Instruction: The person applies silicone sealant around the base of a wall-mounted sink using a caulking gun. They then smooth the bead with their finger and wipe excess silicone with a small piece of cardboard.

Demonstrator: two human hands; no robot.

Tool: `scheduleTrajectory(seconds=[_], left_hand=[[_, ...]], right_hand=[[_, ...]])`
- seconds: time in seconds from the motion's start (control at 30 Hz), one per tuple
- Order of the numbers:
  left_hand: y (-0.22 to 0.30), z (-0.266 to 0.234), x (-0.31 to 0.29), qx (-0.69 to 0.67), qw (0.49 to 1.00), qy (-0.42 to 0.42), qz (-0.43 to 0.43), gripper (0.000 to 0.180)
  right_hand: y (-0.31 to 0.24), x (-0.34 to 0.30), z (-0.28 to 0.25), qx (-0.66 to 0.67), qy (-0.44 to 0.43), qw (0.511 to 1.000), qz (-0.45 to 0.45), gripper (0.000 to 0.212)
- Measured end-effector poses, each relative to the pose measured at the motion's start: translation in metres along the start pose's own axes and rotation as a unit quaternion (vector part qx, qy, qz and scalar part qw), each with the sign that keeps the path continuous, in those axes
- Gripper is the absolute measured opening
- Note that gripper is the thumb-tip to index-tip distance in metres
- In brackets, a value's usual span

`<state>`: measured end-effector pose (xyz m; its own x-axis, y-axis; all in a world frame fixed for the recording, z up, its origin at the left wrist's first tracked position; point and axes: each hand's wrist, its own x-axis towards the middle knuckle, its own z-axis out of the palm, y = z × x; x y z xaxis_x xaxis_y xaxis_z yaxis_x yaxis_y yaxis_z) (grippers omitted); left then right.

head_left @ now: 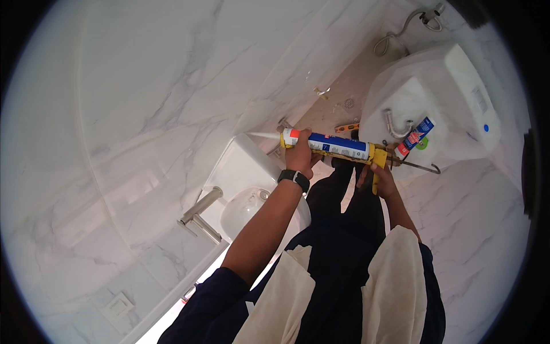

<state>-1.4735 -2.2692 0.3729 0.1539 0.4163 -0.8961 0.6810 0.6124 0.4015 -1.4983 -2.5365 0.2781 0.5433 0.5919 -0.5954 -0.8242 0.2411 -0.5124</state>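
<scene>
A yellow caulking gun lies across both my hands, loaded with a blue and white sealant cartridge. My left hand is wrapped round the cartridge's front end. At the rear, my right hand grips the gun's handle and trigger; some of its fingers are hidden. The white nozzle points left, its tip at the far corner of the white washbasin, beside the marbled wall. Whether the tip touches, I cannot tell. The gun's hooked rod sticks out to the right.
A white toilet stands at right, with a chrome drain pipe, a blue and red package and a green roll on it. Beside it lies an orange level. The basin has a tall faucet. A flexible hose hangs beyond.
</scene>
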Motion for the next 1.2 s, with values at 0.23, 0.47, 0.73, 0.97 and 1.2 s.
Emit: scheduleTrajectory(seconds=[0.23, 0.47, 0.73, 0.97, 1.2], left_hand=[[-0.011, 0.022, -0.016, -0.046, 0.986, -0.136, -0.085, 0.039], [0.001, 0.052, -0.131, -0.159, 0.955, -0.251, 0.003, 0.032], [0.025, -0.038, -0.284, -0.289, 0.846, -0.417, 0.160, 0.037], [-0.008, -0.208, -0.330, -0.393, 0.805, -0.377, 0.236, 0.052], [-0.042, -0.299, -0.330, -0.467, 0.794, -0.301, 0.247, 0.053]], right_hand=[[-0.051, -0.061, 0.004, 0.007, -0.053, 0.998, -0.046, 0.061], [-0.154, -0.151, 0.014, -0.024, -0.152, 0.985, -0.079, 0.105], [-0.233, -0.210, 0.099, -0.209, -0.320, 0.894, -0.234, 0.088], [-0.187, -0.219, 0.196, -0.377, -0.195, 0.845, -0.326, 0.091], [-0.142, -0.158, 0.298, -0.487, -0.213, 0.770, -0.353, 0.100]])
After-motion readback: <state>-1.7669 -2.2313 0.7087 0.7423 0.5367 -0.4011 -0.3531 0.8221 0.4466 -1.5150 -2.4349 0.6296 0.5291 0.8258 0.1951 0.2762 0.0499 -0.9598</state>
